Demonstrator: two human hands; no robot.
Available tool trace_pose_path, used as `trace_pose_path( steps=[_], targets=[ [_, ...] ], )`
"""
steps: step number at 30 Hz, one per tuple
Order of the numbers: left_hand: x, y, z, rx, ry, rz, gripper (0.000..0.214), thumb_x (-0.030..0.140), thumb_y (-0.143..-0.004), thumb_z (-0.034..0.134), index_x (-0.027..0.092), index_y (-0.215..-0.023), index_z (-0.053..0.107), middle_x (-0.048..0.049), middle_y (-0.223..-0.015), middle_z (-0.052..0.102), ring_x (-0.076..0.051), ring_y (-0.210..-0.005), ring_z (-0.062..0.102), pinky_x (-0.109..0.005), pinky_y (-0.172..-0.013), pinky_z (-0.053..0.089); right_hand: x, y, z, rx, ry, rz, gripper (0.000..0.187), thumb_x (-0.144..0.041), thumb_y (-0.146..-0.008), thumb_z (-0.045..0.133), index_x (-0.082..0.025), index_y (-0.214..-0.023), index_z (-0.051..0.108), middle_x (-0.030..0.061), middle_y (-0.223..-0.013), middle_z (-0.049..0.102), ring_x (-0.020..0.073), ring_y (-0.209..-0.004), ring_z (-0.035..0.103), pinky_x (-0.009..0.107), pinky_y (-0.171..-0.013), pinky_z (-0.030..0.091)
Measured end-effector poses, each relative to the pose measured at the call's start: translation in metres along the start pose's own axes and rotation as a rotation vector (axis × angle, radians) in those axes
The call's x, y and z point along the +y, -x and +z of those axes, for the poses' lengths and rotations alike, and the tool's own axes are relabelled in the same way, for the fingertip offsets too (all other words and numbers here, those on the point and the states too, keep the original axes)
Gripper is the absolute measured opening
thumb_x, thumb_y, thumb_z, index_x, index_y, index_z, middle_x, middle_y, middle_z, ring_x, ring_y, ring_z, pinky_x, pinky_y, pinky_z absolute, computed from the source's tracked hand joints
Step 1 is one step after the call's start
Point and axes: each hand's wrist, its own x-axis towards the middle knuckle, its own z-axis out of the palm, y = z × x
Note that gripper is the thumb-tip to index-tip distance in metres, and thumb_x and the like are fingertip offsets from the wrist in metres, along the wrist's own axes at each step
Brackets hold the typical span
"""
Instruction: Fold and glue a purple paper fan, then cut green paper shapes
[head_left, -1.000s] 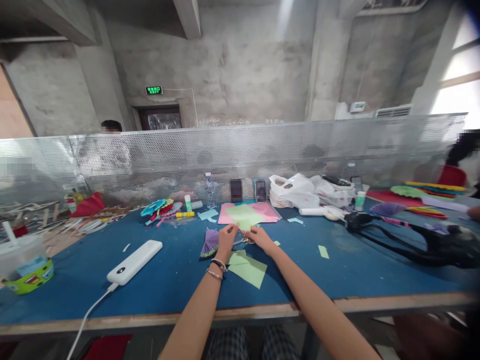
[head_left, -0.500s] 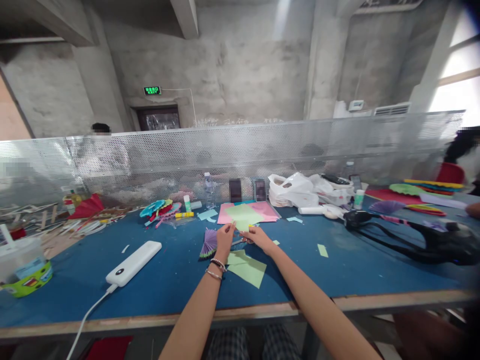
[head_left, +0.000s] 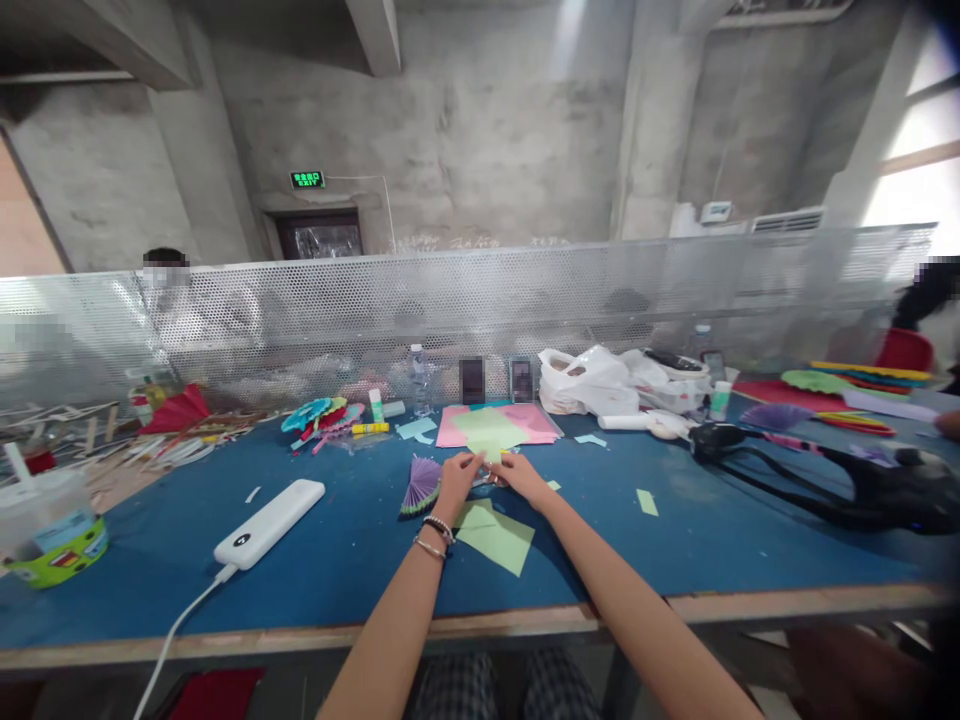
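My left hand (head_left: 457, 480) is closed in a pinch on the near edge of a light green sheet of paper (head_left: 491, 432). Close beside it, my right hand (head_left: 521, 476) also pinches that edge, the fingertips nearly meeting. Just below the hands, a pair of scissors (head_left: 484, 481) is partly hidden by the fingers. Nearer to me, flat light green paper pieces (head_left: 499, 538) lie overlapping between my forearms. A purple folded paper fan (head_left: 421, 486) sits left of my left hand. Pink paper sheets (head_left: 538, 424) lie beyond the green sheet.
A white power bank (head_left: 271, 523) with a cable lies left, near a drink cup (head_left: 56, 530). A glue stick (head_left: 376, 405), water bottle (head_left: 418, 382) and white plastic bags (head_left: 589, 378) stand along the perforated screen (head_left: 360, 310). A black strapped object (head_left: 847, 480) lies right.
Both hands have drawn closer together at the green sheet's near edge, the right moving only slightly. The person beyond the screen has shifted left.
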Motion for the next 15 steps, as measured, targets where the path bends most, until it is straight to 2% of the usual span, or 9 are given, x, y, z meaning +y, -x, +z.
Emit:
trace_pose_path(
  steps=[6, 9, 15],
  targets=[
    [-0.006, -0.004, -0.005, 0.121, 0.066, -0.075, 0.027, 0.036, -0.087, 0.049, 0.012, -0.097, 0.057, -0.0039, -0.090, 0.060, -0.014, -0.075, 0.059, -0.030, -0.067, 0.051, 0.003, 0.002, -0.001, 0.104, 0.266, -0.114, 0.027, -0.034, -0.087, 0.049, -0.014, -0.105, 0.055, 0.0063, -0.105, 0.057, 0.0168, -0.093, 0.056, 0.038, -0.081, 0.047],
    [-0.009, -0.006, -0.008, 0.172, 0.097, -0.106, 0.027, 0.036, -0.087, 0.048, 0.011, -0.097, 0.057, -0.0036, -0.087, 0.060, -0.012, -0.072, 0.058, -0.028, -0.064, 0.051, 0.008, 0.006, -0.004, 0.073, 0.407, -0.185, 0.026, -0.032, -0.087, 0.050, -0.015, -0.106, 0.056, 0.0071, -0.111, 0.056, 0.0190, -0.101, 0.054, 0.042, -0.087, 0.044],
    [-0.007, -0.007, -0.006, 0.212, 0.143, -0.119, 0.026, 0.035, -0.088, 0.048, 0.012, -0.098, 0.056, -0.0037, -0.087, 0.060, -0.011, -0.070, 0.058, -0.027, -0.062, 0.051, 0.012, 0.007, -0.010, -0.008, 0.616, -0.234, 0.026, -0.031, -0.087, 0.051, -0.015, -0.105, 0.056, 0.0073, -0.111, 0.056, 0.0188, -0.102, 0.053, 0.042, -0.088, 0.043]
  ],
)
